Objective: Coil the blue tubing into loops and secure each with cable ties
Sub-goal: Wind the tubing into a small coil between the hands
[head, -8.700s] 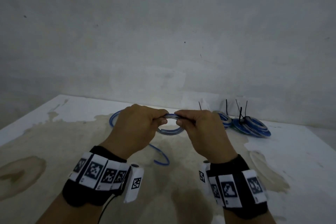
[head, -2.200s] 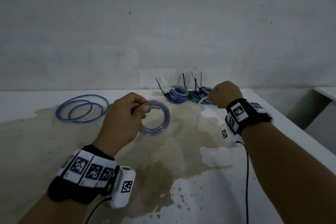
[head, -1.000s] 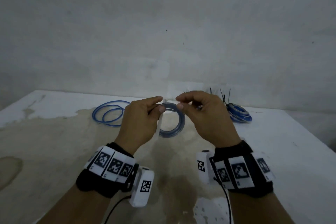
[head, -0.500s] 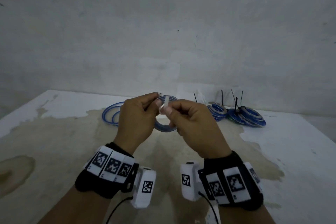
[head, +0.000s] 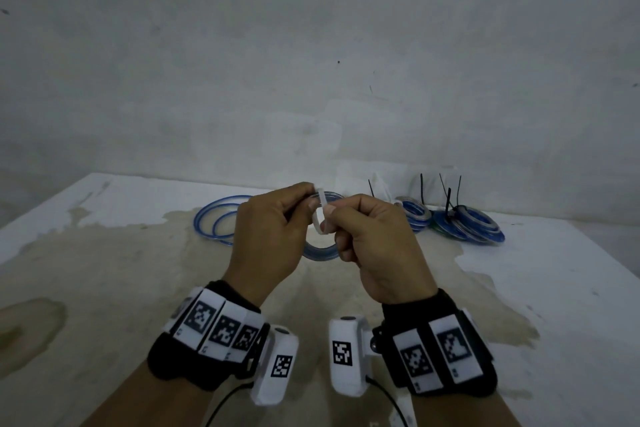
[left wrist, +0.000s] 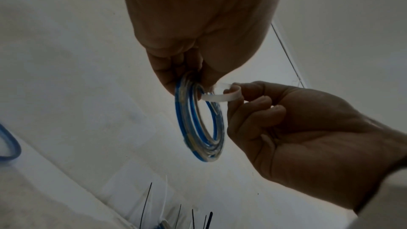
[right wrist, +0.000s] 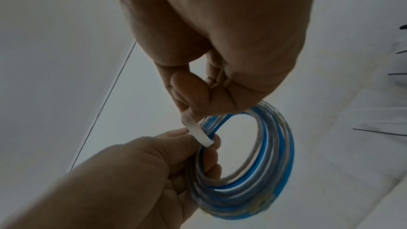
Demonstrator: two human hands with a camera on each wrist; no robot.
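While the left hand (head: 268,236) pinches the small coil of blue-and-clear plastic tubing (left wrist: 199,124) and the right hand (head: 372,243) pinches the white plastic cable tie (left wrist: 220,95) looped around it, a loosened pinch could let the turns spring apart.

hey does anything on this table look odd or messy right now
Yes: a large brownish stain spreads across the white table, like dried liquid. Also, the cable tie being fitted is white, while the finished coils carry black ties.
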